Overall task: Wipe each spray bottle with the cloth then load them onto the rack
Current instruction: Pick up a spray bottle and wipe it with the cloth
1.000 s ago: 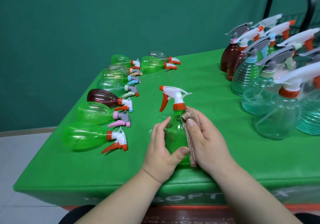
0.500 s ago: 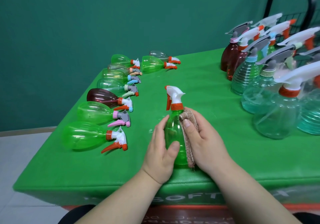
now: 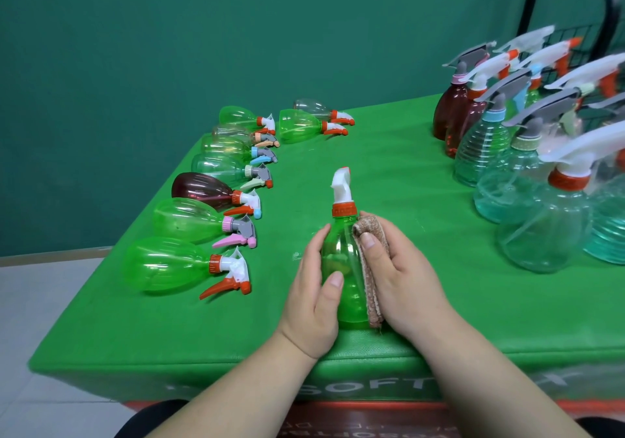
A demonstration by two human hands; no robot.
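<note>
Bottle (image 3: 342,257) between left hand (image 3: 311,297) and right hand's (image 3: 404,280) cloth (image 3: 371,289), near table (image 3: 169,336) edge

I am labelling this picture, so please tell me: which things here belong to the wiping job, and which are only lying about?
Job: green bottle gripped by left hand; cloth held against it by right hand; lying bottles at left; standing bottles at right; black rack behind them.
Not the job: green table, pale floor, only surroundings.
</note>
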